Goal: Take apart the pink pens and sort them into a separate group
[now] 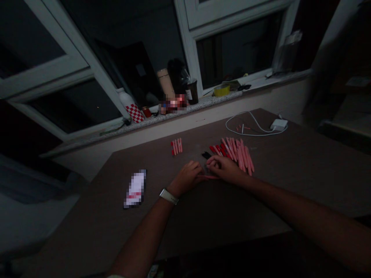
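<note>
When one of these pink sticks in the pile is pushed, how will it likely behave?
The pink sticks look round and slim, so one would probably roll when pushed on the flat brown table. They seem stiff, since each lies straight. Being slim, each is probably light.

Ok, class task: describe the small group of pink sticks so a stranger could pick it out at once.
On the dark tabletop, find the person's watch-wearing left hand. Just beyond it lie a few pink sticks with red ends, side by side. Unlike the big loose heap to the right, this group is small and tidy.
</note>
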The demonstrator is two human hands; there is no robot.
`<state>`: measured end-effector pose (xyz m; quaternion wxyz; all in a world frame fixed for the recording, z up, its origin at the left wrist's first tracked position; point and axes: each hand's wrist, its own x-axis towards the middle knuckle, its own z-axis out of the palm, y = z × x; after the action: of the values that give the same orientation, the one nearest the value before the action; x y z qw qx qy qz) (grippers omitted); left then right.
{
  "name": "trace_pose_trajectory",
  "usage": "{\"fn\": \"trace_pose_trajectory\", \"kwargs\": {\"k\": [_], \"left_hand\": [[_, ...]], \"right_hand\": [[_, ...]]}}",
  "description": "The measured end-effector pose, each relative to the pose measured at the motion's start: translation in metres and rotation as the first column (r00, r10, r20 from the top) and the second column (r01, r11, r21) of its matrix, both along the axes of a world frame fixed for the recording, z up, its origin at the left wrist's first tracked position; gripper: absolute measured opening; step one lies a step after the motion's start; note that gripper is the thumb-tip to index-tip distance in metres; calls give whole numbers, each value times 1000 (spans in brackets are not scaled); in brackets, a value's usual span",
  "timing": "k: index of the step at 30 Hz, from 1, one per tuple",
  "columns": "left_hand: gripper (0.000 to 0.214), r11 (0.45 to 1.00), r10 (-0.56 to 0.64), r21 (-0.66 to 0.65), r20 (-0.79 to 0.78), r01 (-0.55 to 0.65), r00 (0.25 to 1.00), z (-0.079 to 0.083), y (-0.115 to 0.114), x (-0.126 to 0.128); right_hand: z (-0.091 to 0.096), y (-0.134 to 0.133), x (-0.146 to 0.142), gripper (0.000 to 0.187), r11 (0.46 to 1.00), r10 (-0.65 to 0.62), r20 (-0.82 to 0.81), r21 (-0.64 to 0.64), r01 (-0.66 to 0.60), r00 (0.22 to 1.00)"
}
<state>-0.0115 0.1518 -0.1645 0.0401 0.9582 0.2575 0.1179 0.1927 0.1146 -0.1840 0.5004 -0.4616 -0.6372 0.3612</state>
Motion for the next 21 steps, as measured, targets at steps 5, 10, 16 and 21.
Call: {"fn": "trace_pose_trajectory", "kwargs": {"k": [5,10,16,21], "left_hand": [[38,995,61,76,23,-63,998,0,0,1],[38,975,138,167,64,-147,988,0,1,-1],[29,973,133,168,137,-155,982,-1,4,-4],[22,980,118,128,233,-151,965,-3,5,-6]], "right_hand": [[8,-3,6,8,995,6,149,94,-20,989],[3,-1,9,14,978,52,307,175,-110,950],[1,2,13,19,975,122,337,135,-177,933],[5,-1,13,21,980,164,364,50,-195,917]]}}
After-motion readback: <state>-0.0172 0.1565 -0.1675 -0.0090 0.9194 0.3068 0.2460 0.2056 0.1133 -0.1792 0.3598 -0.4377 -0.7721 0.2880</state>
